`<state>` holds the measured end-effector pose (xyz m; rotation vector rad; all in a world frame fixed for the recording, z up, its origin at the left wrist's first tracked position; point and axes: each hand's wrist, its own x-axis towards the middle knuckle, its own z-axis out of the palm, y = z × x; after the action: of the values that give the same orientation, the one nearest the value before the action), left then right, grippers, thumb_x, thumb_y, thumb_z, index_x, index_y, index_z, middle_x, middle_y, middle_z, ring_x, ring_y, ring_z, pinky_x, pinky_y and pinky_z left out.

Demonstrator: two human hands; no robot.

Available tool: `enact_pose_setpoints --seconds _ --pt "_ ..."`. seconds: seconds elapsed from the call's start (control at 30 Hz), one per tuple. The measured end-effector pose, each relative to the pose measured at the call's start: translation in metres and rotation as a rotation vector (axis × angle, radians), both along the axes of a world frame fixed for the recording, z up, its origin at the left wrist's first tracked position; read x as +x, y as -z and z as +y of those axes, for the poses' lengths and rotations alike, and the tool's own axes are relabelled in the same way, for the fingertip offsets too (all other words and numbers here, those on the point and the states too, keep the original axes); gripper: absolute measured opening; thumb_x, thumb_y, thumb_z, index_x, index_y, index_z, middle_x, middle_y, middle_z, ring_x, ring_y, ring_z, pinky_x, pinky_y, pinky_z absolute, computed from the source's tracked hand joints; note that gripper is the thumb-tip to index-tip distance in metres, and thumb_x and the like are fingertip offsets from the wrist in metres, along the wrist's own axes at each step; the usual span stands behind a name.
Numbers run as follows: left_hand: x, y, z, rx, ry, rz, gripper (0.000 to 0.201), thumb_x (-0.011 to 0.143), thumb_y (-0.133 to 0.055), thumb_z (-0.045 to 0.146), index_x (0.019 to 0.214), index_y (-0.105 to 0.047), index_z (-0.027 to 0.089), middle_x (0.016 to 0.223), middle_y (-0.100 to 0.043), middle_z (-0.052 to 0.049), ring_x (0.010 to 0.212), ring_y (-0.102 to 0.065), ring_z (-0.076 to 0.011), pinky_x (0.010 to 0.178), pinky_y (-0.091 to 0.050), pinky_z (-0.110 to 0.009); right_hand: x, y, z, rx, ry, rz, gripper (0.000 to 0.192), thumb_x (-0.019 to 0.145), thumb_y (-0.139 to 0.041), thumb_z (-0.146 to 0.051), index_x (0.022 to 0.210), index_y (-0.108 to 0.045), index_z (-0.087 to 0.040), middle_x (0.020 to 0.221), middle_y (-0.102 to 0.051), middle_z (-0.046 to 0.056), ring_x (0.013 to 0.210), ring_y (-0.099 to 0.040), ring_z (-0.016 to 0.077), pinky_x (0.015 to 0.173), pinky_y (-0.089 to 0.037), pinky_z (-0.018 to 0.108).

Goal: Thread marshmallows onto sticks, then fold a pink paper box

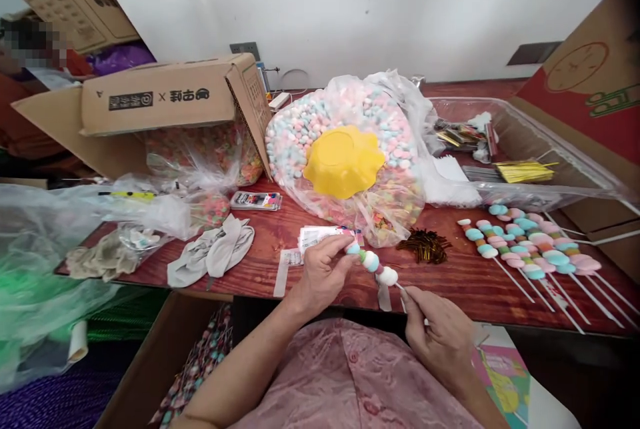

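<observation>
At the counter (310,215) front edge, both hands are closed on one marshmallow skewer (373,262): left hand (320,275) pinches the top pieces, right hand (440,329) grips the stick. Threading appears underway; further pieces would likely come from the marshmallow bag (350,149). Finished skewers (530,245) crowd the right; free room lies near the hands.
</observation>
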<state>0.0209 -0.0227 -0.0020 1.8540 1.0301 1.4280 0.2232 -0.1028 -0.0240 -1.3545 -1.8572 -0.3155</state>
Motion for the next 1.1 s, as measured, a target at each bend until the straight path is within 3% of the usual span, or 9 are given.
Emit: enact_pose_setpoints --seconds 0.17,0.4,0.47,0.57,0.73,0.8,0.9,1.0,1.1 --pt "-0.004 0.005 -0.002 0.233 -0.056 0.069 0.021 0.085 -0.065 0.013 0.105 -0.070 0.018 0.099 -0.074 -0.009 0.091 -0.070 -0.0174 0.084 -0.059 -0.032 -0.006 0.003 -0.011 -0.106 -0.058 0.011 0.014 0.091 -0.056 -0.018 0.085 -0.068 -0.017 0.078 -0.074 0.005 0.059 -0.065 0.0128 0.061 -0.045 0.024" --pt "-0.008 0.002 -0.004 0.491 -0.024 0.293 0.031 0.089 -0.053 0.006 0.113 -0.068 0.018 0.106 -0.074 -0.011 0.101 -0.069 -0.0199 0.089 -0.059 -0.036 -0.026 0.006 -0.017 -0.510 -0.241 0.537 0.024 0.093 -0.053 -0.027 0.080 -0.069 -0.016 0.061 -0.063 -0.001 0.051 -0.056 0.0096 0.050 -0.043 0.018" --pt "-0.010 0.002 -0.001 0.496 -0.006 0.277 0.032 0.088 -0.053 0.005 0.114 -0.068 0.017 0.108 -0.073 -0.012 0.104 -0.069 -0.0206 0.090 -0.058 -0.036 -0.031 0.005 -0.014 -0.552 -0.272 0.648 0.026 0.093 -0.053 -0.029 0.077 -0.069 -0.016 0.061 -0.062 -0.001 0.053 -0.056 0.0103 0.051 -0.043 0.018" --pt "-0.013 -0.001 0.003 0.290 -0.004 0.120 0.031 0.088 -0.060 0.011 0.117 -0.067 0.017 0.111 -0.072 -0.012 0.105 -0.068 -0.0202 0.094 -0.056 -0.036 -0.028 0.002 -0.009 -0.497 -0.248 0.688 0.020 0.090 -0.057 -0.028 0.080 -0.070 -0.016 0.064 -0.063 -0.001 0.056 -0.057 0.0106 0.053 -0.045 0.018" --pt "-0.015 -0.004 0.005 -0.174 0.083 -0.116 0.030 0.087 -0.066 0.021 0.117 -0.069 0.019 0.115 -0.072 -0.010 0.107 -0.068 -0.0211 0.097 -0.054 -0.037 -0.015 -0.005 0.001 -0.361 -0.210 0.501 0.014 0.090 -0.057 -0.020 0.085 -0.070 -0.017 0.067 -0.067 -0.001 0.055 -0.059 0.0097 0.053 -0.045 0.018" --pt "-0.015 0.000 0.007 -0.152 0.089 -0.138 0.029 0.087 -0.066 0.018 0.115 -0.070 0.021 0.116 -0.072 -0.009 0.108 -0.068 -0.0205 0.098 -0.054 -0.037 -0.013 -0.006 0.004 -0.280 -0.219 0.390 0.010 0.088 -0.059 -0.017 0.088 -0.070 -0.018 0.074 -0.071 0.000 0.060 -0.064 0.0107 0.059 -0.048 0.019" --pt "-0.013 0.007 0.010 0.085 0.077 -0.094 0.033 0.087 -0.063 0.010 0.117 -0.069 0.024 0.118 -0.072 -0.007 0.111 -0.067 -0.0187 0.100 -0.053 -0.037 -0.015 -0.005 0.005 -0.203 -0.207 0.295 0.010 0.087 -0.061 -0.014 0.090 -0.070 -0.018 0.080 -0.074 0.002 0.065 -0.068 0.0122 0.064 -0.050 0.021" --pt "-0.008 0.011 0.011 0.233 0.054 -0.016 0.039 0.089 -0.059 0.006 0.122 -0.066 0.025 0.121 -0.070 -0.008 0.112 -0.067 -0.0179 0.099 -0.055 -0.037 -0.021 -0.001 0.005 -0.237 -0.208 0.358 0.011 0.087 -0.060 -0.014 0.090 -0.070 -0.018 0.076 -0.073 0.002 0.062 -0.066 0.0115 0.060 -0.049 0.020" --pt "-0.002 0.010 0.011 0.265 0.027 0.025 0.038 0.090 -0.056 0.006 0.123 -0.065 0.024 0.124 -0.069 -0.009 0.114 -0.066 -0.0185 0.099 -0.055 -0.037 -0.030 0.006 0.006 -0.294 -0.229 0.487 0.012 0.087 -0.059 -0.015 0.087 -0.070 -0.017 0.074 -0.072 0.001 0.059 -0.064 0.0109 0.058 -0.048 0.020"
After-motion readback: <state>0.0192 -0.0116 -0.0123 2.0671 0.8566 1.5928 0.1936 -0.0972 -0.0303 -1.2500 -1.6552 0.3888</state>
